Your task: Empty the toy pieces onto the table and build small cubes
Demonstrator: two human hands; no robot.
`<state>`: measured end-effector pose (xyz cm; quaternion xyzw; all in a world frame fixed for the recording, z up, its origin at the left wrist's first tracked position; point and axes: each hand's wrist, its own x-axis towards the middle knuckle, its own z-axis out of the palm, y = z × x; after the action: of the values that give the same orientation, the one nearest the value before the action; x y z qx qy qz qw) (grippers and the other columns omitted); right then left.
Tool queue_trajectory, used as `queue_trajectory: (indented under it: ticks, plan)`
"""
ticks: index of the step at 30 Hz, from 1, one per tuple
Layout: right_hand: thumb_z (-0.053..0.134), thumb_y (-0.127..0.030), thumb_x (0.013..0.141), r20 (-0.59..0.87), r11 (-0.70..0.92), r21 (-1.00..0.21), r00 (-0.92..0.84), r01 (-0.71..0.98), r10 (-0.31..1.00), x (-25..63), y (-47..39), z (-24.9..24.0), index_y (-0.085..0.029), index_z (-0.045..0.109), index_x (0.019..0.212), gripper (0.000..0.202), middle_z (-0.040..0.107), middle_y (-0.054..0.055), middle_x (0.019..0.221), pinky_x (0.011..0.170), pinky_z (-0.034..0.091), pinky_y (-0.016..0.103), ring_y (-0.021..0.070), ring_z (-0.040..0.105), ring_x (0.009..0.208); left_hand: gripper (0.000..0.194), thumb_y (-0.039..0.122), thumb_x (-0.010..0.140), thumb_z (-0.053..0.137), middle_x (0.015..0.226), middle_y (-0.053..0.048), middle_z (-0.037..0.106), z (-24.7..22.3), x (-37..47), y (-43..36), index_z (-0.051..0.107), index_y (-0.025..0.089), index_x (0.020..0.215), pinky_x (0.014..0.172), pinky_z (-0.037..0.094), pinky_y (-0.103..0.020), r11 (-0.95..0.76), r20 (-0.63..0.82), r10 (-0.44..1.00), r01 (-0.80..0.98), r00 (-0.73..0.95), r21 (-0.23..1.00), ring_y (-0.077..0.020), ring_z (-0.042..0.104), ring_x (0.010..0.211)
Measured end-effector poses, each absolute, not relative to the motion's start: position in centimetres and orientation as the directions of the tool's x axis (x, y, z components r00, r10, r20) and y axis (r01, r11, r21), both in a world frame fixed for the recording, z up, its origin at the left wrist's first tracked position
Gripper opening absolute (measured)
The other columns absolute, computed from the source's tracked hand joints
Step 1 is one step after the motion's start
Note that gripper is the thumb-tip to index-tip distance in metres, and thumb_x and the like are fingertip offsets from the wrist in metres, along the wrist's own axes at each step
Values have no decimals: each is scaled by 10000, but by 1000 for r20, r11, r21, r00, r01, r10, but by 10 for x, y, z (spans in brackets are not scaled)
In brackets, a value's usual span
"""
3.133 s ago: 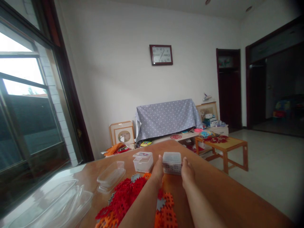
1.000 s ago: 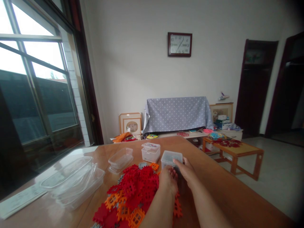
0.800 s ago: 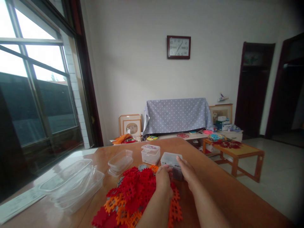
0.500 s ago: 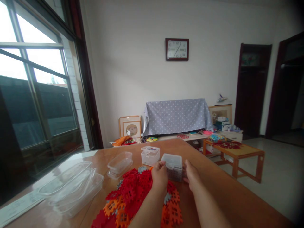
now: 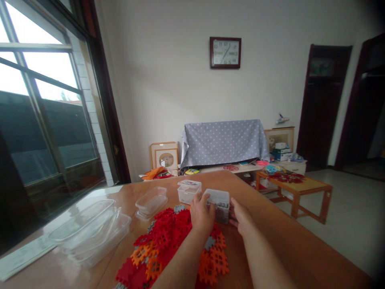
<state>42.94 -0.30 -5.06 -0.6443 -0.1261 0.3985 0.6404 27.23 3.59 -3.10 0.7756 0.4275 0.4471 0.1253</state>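
Note:
A clear plastic box (image 5: 221, 206) with a lid and small dark contents stands on the brown table between my two hands. My left hand (image 5: 203, 212) is at its left side, fingers bent over the near left edge of the box. Beside the right wall of the box is my right hand (image 5: 239, 214), its fingers apart and the palm turned inward. A pile of red gear-edged plastic pieces (image 5: 173, 237) lies under and left of my left forearm, with orange pieces (image 5: 218, 259) and some grey ones among them.
A smaller clear box (image 5: 189, 194) stands just behind my left hand. Clear lidded containers (image 5: 152, 200) and a stack of larger ones (image 5: 99, 237) are on the left. A low wooden table (image 5: 313, 188) stands beyond the right edge.
My left hand has shifted, its fingers now reaching further over the left edge of the box. My right hand stays beside the box. The whole view has tilted slightly down.

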Motion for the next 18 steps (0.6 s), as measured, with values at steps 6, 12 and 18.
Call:
queue_trajectory:
  ticks: [6,12,18]
  plan:
    - [528,-593,859,-348,-146,-925,630,-351,694,428,-4,-47,-289,702,1007,381,755,41,1114,907,490,469,268,673,1063,436,240,867,587,1467,-72,475,-16,279,45,628,315,1295,931,499,-366,-629,569,767,517,295,580,-265,603,1173]
    - [593,-575,824,-334,-150,-932,623,-330,707,426,-6,-44,-264,694,1057,402,744,76,1142,910,493,445,278,655,1102,297,169,857,552,1162,-70,636,-7,279,54,688,254,1107,943,483,-337,-707,594,705,446,388,549,-221,641,1033]
    - [666,-581,785,-328,-168,-934,576,-314,749,428,-12,-38,-314,644,1176,474,702,67,1249,929,498,430,277,621,1181,245,125,829,542,1090,-62,642,1,267,58,680,211,1011,951,466,-338,-731,668,682,322,299,602,-211,604,1042]
